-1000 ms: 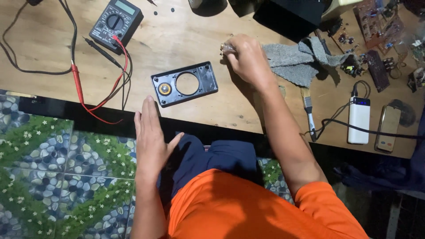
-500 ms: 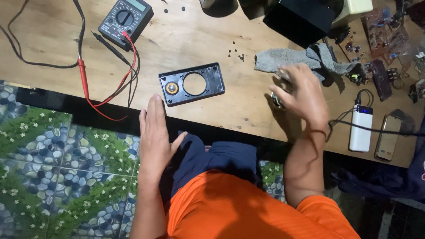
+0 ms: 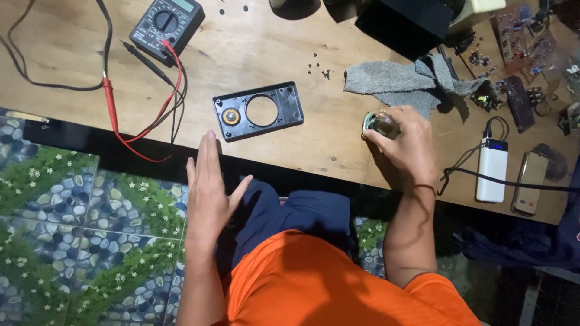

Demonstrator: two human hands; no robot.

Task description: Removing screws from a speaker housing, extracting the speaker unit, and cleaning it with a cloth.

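Observation:
My right hand is closed around a small round speaker just above the wooden table, near its front edge and beside a grey cloth. My left hand lies flat and open on my lap, fingertips touching the table's front edge. Just beyond those fingertips rests a black rectangular plastic panel with a large round hole and a small brass-coloured disc at its left end.
A black multimeter with red and black probe leads sits at the back left. Small screws lie mid-table. A white power bank, a phone and circuit boards crowd the right side.
My right hand moved from the table's middle rightward and toward the front edge, and now holds the small round speaker. The left hand stayed on my lap.

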